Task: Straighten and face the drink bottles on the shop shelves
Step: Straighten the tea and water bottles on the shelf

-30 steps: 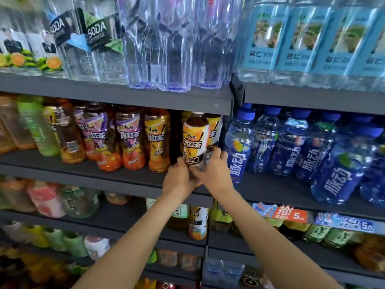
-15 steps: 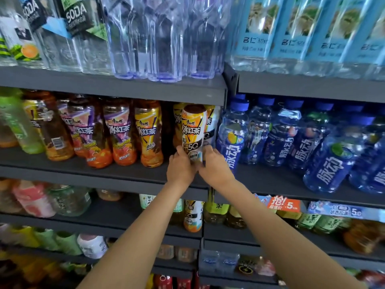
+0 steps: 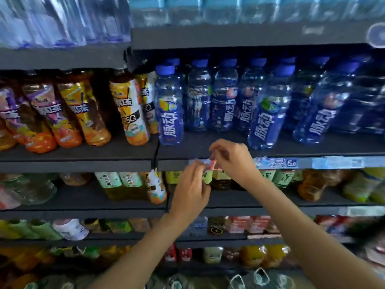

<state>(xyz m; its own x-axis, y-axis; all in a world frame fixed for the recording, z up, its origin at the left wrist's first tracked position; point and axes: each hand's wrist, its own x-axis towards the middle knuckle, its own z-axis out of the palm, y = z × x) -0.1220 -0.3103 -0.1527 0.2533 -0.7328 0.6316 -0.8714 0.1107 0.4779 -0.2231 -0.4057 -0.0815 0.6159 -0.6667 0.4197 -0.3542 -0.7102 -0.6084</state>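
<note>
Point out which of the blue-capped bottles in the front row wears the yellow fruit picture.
The leftmost blue-capped bottle, beside the orange tea bottles. Its label carries yellow fruit above the white characters; the next front one shows green.

I can't read the small red-and-white price tag (image 3: 211, 163) that my right hand (image 3: 233, 158) and left hand (image 3: 190, 191) half cover, motion blur smears the water bottles (image 3: 62, 19) on the top shelf, and the frame's bottom edge cuts off the lowest bottles (image 3: 258, 277).

Both hands (image 3: 210, 174) pinching a price tag (image 3: 209, 163) on shelf edge (image 3: 173, 164), blue bottles (image 3: 169, 107) above
</note>
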